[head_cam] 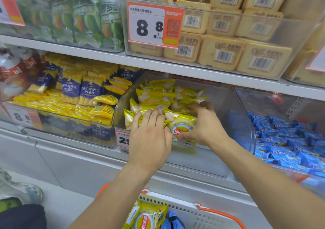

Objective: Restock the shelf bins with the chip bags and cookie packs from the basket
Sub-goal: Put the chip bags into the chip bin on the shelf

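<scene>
Chip bag (182, 128) sits at the front of the clear middle bin (244, 123) — right hand (204, 123) clamped round it, left hand (149, 137) flat on the neighbouring bags (154, 96). Pressing hard could crush chips or topple the stack — more wait in the basket (207, 214).

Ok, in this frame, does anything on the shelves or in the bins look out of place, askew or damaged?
Nothing damaged or spilled. The yellow chip bags lie loosely heaped at mixed angles in the clear bin, filling only its left part. The left hand rests on them, and the right hand grips the front Lay's bag.
</scene>
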